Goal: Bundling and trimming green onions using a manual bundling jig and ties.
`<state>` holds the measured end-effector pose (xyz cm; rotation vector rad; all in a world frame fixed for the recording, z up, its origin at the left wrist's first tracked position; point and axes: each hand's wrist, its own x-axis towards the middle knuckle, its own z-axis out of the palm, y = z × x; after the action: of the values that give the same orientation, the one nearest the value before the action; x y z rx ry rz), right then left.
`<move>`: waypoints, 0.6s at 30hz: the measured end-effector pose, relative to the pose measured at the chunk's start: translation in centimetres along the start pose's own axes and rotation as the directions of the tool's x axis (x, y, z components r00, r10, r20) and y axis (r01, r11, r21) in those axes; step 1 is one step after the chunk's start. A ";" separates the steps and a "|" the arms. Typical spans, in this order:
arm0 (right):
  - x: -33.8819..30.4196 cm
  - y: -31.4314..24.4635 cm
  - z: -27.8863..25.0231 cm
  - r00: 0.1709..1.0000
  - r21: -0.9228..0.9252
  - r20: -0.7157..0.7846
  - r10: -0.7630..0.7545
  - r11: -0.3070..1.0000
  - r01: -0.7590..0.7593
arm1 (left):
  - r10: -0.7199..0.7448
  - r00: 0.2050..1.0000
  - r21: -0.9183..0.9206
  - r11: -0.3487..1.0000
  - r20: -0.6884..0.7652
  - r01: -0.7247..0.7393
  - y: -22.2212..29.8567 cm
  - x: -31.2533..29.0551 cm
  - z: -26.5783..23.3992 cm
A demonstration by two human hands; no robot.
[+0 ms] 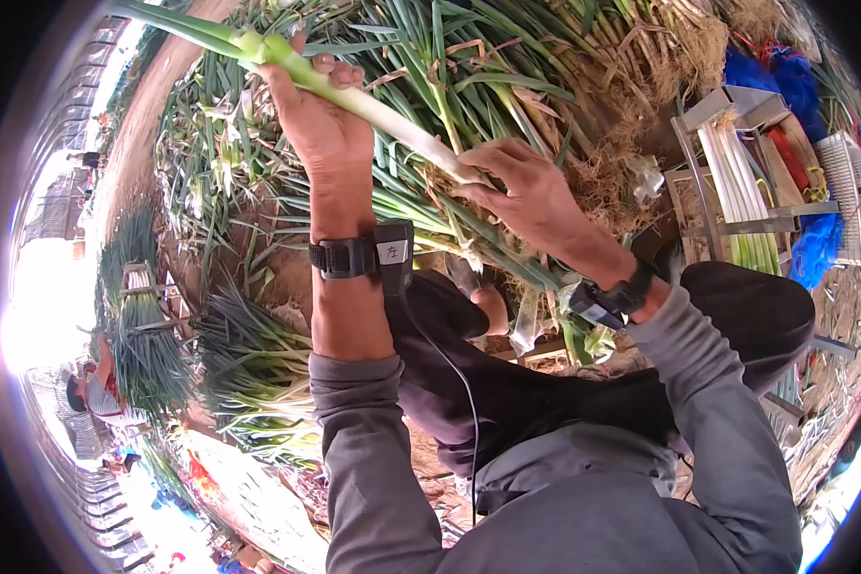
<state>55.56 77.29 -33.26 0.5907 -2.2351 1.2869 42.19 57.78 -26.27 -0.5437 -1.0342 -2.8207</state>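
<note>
A long green onion slants across the upper middle, green leaves at the upper left and white root end at the lower right. My left hand is wrapped round it where the white shank turns green, palm up. At the root end, the fingers of my right hand pinch the tip; whether roots remain there is hard to see. Just beyond and beneath both hands lies a big heap of untrimmed green onions, with brown stringy roots toward the right.
On the right, a metal-and-wood rack holds a bundle of clean white green onions, with blue netting and a white crate beside it. More bundled green onions stand at left. Another person is at the far left.
</note>
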 end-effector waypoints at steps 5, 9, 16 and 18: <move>0.4 0.5 0.7 0.994 -0.014 0.057 0.088 0.996 -0.088 | 0.042 0.998 0.074 0.997 -0.037 -0.039 -0.2 0.0 0.3; 1.7 0.2 0.7 0.905 0.086 0.275 0.324 0.930 -0.358 | 0.086 0.987 0.094 0.993 -0.137 -0.073 0.1 -0.5 0.1; 0.6 0.2 1.2 0.969 -0.134 0.241 0.051 0.991 -0.018 | 0.187 0.975 0.193 0.968 -0.117 -0.163 0.0 -1.0 1.2; -0.2 0.6 0.8 0.982 -0.187 0.149 -0.114 0.972 0.142 | 0.203 0.971 0.200 0.964 -0.123 -0.176 0.2 -0.9 1.2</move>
<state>55.20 76.87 -34.13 0.7549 -2.3579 0.9736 43.47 58.38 -25.64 -0.3913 -1.1388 -2.5210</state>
